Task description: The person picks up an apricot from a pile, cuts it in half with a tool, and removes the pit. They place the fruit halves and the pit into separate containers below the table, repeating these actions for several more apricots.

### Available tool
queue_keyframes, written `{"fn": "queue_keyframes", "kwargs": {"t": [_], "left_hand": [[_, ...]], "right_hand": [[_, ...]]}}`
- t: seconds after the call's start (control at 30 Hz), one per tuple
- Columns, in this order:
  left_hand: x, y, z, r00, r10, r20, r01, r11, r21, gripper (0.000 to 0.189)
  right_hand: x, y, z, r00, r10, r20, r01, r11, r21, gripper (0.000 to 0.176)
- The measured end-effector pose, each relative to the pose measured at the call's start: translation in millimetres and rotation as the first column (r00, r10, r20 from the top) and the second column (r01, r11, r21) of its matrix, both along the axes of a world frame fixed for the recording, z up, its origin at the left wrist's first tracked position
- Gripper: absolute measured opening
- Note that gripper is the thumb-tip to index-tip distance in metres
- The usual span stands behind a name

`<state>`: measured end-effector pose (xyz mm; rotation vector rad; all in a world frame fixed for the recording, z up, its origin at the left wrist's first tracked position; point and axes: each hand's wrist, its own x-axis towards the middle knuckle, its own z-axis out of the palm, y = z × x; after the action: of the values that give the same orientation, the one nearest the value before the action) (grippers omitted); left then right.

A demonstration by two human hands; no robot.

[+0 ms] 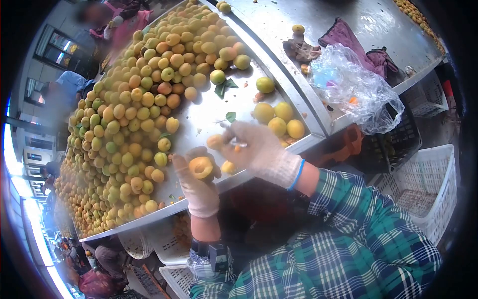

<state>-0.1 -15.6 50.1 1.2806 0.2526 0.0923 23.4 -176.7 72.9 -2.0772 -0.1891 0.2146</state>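
Observation:
My left hand, in a pale knit glove, is closed around an apricot half. Its cut face is turned up and shows a hollow in the middle. My right hand, also gloved and slightly blurred, is just to the right with its fingers curled together. A small shiny bit and a scrap of orange show at its fingers, but what it grips cannot be made out. Another apricot piece is by its fingertips. Both hands are over the near edge of a metal table.
A large heap of apricots covers the table's left side. Several yellow apricots lie at the right rim, near green leaves. Beyond the rim are a clear plastic bag and purple cloth. A white crate stands lower right.

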Motion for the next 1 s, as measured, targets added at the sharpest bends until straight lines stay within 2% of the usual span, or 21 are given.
{"fn": "queue_keyframes", "kwargs": {"t": [0.07, 0.1, 0.13, 0.2, 0.23, 0.27, 0.3, 0.33, 0.4, 0.47, 0.57, 0.6, 0.63, 0.67, 0.73, 0.77, 0.8, 0.83, 0.87, 0.93, 1.0], "left_hand": [[-1.3, -1.9, -0.3, 0.999, -0.043, -0.025, 0.042, 0.998, -0.039, 0.06], [-2.9, -3.8, 1.2, 0.999, -0.044, -0.028, 0.043, 0.998, -0.04, 0.06], [-5.2, -6.8, 4.0, 0.993, -0.095, -0.07, 0.092, 0.995, -0.045, 0.06], [-8.1, -12.0, 6.7, 0.982, -0.15, -0.116, 0.144, 0.988, -0.057, 0.061], [-9.4, -14.9, 6.4, 0.965, -0.186, -0.187, 0.169, 0.98, -0.104, 0.062], [-10.7, -17.7, 7.2, 0.94, -0.224, -0.256, 0.189, 0.97, -0.153, 0.063], [-13.6, -28.5, 8.9, 0.943, -0.152, -0.295, 0.116, 0.984, -0.135, 0.063], [-14.3, -29.9, 10.3, 0.943, -0.154, -0.296, 0.117, 0.983, -0.139, 0.063], [-15.7, -29.3, 13.5, 0.862, -0.324, -0.389, 0.3, 0.946, -0.121, 0.071], [-14.2, -32.3, 14.3, 0.843, -0.347, -0.412, 0.328, 0.937, -0.117, 0.072], [-15.4, -32.0, 2.2, 0.867, -0.349, -0.356, 0.324, 0.937, -0.131, 0.069], [-18.8, -27.8, -4.1, 0.88, -0.386, -0.277, 0.368, 0.923, -0.116, 0.041], [-20.0, -26.9, -4.3, 0.886, -0.421, -0.196, 0.41, 0.907, -0.097, 0.044], [-20.4, -26.7, -1.5, 0.885, -0.421, -0.198, 0.409, 0.907, -0.098, 0.044], [-22.1, -28.0, 9.1, 0.86, -0.481, -0.172, 0.504, 0.853, 0.133, 0.081], [-23.9, -29.2, 8.9, 0.859, -0.481, -0.176, 0.504, 0.854, 0.131, 0.081], [-26.7, -31.2, 8.1, 0.876, -0.451, -0.171, 0.477, 0.755, 0.451, 0.084], [-28.6, -32.2, 7.4, 0.891, -0.425, -0.157, 0.398, 0.569, 0.719, 0.087], [-29.2, -31.1, 5.1, 0.891, -0.424, -0.161, 0.401, 0.571, 0.717, 0.087], [-28.6, -25.4, -7.0, 0.863, -0.484, -0.146, 0.395, 0.465, 0.793, 0.082], [-28.1, -18.2, -17.7, 0.827, -0.543, -0.144, 0.38, 0.353, 0.855, 0.079]], "right_hand": [[-1.4, -5.8, 22.9, 0.976, -0.122, -0.179, 0.184, 0.899, 0.396, 0.023], [-3.4, -7.6, 33.2, 0.947, -0.113, -0.299, 0.287, 0.714, 0.639, 0.018], [-1.6, -8.3, 29.7, 0.946, -0.115, -0.302, 0.29, 0.714, 0.637, 0.018], [5.2, -11.8, 19.8, 0.964, -0.048, -0.262, 0.266, 0.218, 0.939, 0.02], [6.8, -12.3, 22.3, 0.956, -0.076, -0.284, 0.292, 0.139, 0.946, 0.022], [5.0, -14.0, 26.0, 0.954, -0.082, -0.289, 0.298, 0.142, 0.944, 0.022], [3.4, -15.8, 30.0, 0.955, -0.097, -0.279, 0.289, 0.11, 0.951, 0.023], [2.3, -17.7, 30.8, 0.957, -0.11, -0.267, 0.276, 0.078, 0.958, 0.024], [0.8, -19.2, 29.2, 0.965, -0.094, -0.244, 0.251, 0.071, 0.965, 0.027], [-2.4, -16.0, 32.0, 0.957, -0.187, -0.222, 0.248, 0.131, 0.96, 0.027], [-5.4, -14.7, 35.7, 0.963, -0.199, -0.183, 0.217, 0.168, 0.962, 0.026], [-6.2, -13.5, 36.5, 0.961, -0.217, -0.172, 0.215, 0.19, 0.958, 0.026], [-7.5, -12.6, 35.8, 0.961, -0.227, -0.16, 0.209, 0.212, 0.955, 0.026], [-8.7, -11.7, 36.7, 0.96, -0.226, -0.163, 0.212, 0.213, 0.954, 0.026], [-11.4, -10.7, 38.8, 0.954, -0.237, -0.186, 0.242, 0.236, 0.941, 0.024], [-12.6, -11.8, 37.0, 0.953, -0.237, -0.19, 0.246, 0.236, 0.94, 0.024], [-14.0, -13.9, 34.0, 0.967, -0.214, -0.135, 0.194, 0.281, 0.94, 0.018], [-15.3, -14.8, 31.9, 0.979, -0.189, -0.083, 0.141, 0.324, 0.935, 0.016], [-16.7, -11.0, 31.1, 0.978, -0.188, -0.087, 0.146, 0.325, 0.934, 0.016], [-19.2, -1.3, 28.8, 0.958, -0.285, 0.031, 0.05, 0.275, 0.96, 0.016], [-20.9, -7.2, 33.4, 0.978, -0.21, -0.006, 0.059, 0.246, 0.967, 0.017]]}}
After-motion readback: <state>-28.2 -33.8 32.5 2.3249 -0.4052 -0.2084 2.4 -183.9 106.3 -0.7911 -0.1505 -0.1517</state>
